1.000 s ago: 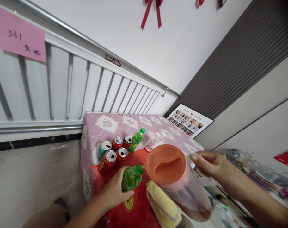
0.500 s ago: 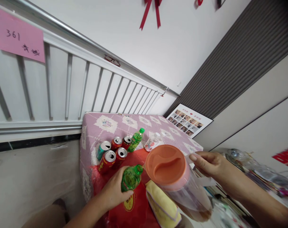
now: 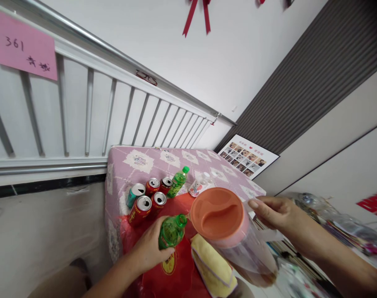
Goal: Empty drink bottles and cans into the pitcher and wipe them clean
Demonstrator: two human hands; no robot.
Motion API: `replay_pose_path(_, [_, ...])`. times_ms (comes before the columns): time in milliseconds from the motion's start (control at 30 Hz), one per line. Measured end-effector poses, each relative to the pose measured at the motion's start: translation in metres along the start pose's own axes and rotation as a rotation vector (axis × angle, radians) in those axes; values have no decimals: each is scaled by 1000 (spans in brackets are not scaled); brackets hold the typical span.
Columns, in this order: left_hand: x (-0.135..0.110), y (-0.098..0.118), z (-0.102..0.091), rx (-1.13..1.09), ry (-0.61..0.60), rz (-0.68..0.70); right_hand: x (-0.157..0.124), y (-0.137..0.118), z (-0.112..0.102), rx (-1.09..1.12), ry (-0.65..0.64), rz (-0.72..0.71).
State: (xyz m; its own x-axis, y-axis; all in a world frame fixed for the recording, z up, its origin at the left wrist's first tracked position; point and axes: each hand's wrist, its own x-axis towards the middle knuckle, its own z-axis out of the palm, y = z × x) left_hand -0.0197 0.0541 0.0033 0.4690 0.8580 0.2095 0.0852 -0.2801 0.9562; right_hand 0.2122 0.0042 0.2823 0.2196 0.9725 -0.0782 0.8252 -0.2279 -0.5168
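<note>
My left hand (image 3: 149, 249) is wrapped round a green plastic bottle (image 3: 171, 234) with its mouth uncapped. By its handle, my right hand (image 3: 273, 211) grips a clear pitcher (image 3: 253, 256) with an orange lid (image 3: 217, 213). The pitcher leans left, its spout at the bottle's mouth, and a brownish liquid lies low inside it. Whether liquid runs between the two is too small to tell. A folded yellow cloth (image 3: 213, 267) lies below the pitcher on a red bag or sheet (image 3: 176, 277).
Several opened cans (image 3: 144, 205) stand behind my left hand. Beside them are a capped green bottle (image 3: 178, 182) and a clear bottle (image 3: 199, 185) with a printed label. A floral cloth (image 3: 138, 161) covers the table. A white radiator (image 3: 95, 111) runs along the wall, and cluttered items (image 3: 346, 231) lie at right.
Hardly anything differs. Both hands keep the bottle and the tilted pitcher in nearly the same place, with only a slight shift of the whole view.
</note>
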Motion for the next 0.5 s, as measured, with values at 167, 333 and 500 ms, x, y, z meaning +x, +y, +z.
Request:
replay_pose_path(167, [0, -1, 0, -4, 5, 6, -1, 0, 0, -6, 1, -5])
replay_pose_path(333, [0, 0, 0, -5, 2, 10, -2, -7, 2, -8, 19, -3])
replay_pose_path(500, [0, 3, -2, -2, -5, -1, -3, -10, 2, 16, 3, -2])
